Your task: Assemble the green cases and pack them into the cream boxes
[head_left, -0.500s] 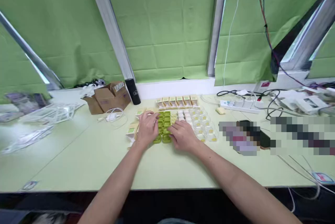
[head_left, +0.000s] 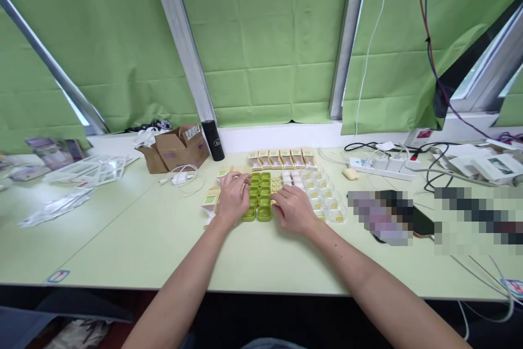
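Two columns of small olive-green boxes (head_left: 263, 214) stand close together on the table in front of me. Along their left side lies my left hand (head_left: 235, 197), fingers bent and spread, the thumb near a green box. My right hand (head_left: 293, 209) rests at the right side, its fingertips by the edge of the right column and its thumb apart below. I see nothing held in either hand. Small pale-yellow pieces (head_left: 276, 181) and white blocks (head_left: 291, 177) sit just beyond my right hand, which partly covers them. To its right stand clear plastic covers (head_left: 335, 210) with yellow marks.
Several small cartons (head_left: 285, 159) form a row at the back; more cartons (head_left: 211, 200) stand left of my left hand. A cardboard box (head_left: 182, 148), a black cylinder (head_left: 213, 141), a power strip (head_left: 382, 167), a beige lump (head_left: 350, 173) and a phone (head_left: 423, 221) lie around.
My view has shifted slightly, moving the scene in the picture. My right hand has drawn back a little to the right, baring more of the right green column. My left hand stays beside the boxes.
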`<move>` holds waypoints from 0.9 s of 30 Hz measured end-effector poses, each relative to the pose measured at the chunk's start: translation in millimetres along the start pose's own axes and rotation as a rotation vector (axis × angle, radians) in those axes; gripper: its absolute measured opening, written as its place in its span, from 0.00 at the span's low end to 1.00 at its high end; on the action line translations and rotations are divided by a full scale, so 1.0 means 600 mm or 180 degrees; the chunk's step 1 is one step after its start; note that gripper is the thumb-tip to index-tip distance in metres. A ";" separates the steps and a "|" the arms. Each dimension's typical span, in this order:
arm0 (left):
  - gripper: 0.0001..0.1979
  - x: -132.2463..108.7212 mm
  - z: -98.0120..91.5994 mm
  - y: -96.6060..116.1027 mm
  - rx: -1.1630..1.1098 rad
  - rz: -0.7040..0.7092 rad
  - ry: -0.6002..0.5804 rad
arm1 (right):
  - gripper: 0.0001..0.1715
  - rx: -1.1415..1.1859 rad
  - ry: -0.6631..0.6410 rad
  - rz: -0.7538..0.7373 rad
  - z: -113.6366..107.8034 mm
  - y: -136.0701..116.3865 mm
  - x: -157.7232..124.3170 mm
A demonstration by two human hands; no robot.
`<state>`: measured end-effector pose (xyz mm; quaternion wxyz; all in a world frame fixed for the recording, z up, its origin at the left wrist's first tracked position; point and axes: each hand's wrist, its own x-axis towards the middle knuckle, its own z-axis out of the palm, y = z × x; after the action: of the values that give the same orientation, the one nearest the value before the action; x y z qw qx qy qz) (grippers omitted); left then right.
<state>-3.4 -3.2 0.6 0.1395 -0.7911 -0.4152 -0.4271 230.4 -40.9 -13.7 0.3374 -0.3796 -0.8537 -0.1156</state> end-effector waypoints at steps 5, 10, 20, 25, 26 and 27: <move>0.16 -0.003 0.000 -0.005 -0.0017 -0.0054 -0.0007 | 0.05 -0.0021 -0.0078 0.0010 0.003 -0.001 0.000; 0.15 -0.003 -0.001 -0.004 -0.0005 -0.0112 -0.0044 | 0.03 -0.0020 -0.0345 0.0037 -0.002 -0.009 0.003; 0.16 -0.003 0.001 -0.005 -0.0010 -0.0131 -0.0035 | 0.13 0.0072 -0.0710 -0.0004 -0.014 -0.026 0.004; 0.16 -0.003 0.004 -0.006 0.0026 -0.0196 -0.0099 | 0.12 0.0061 -0.0857 -0.0067 -0.011 -0.024 0.002; 0.16 -0.003 0.004 -0.005 0.0029 -0.0203 -0.0112 | 0.10 0.0065 -0.0869 -0.0093 -0.009 -0.024 0.001; 0.16 -0.002 0.003 -0.005 0.0028 -0.0201 -0.0120 | 0.09 0.0072 -0.0881 -0.0115 -0.007 -0.023 0.001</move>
<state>-4.8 -1.2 -2.1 0.1217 -0.7848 -0.4444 -0.4145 222.1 -52.2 -9.6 0.2185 -0.3727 -0.9000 -0.0586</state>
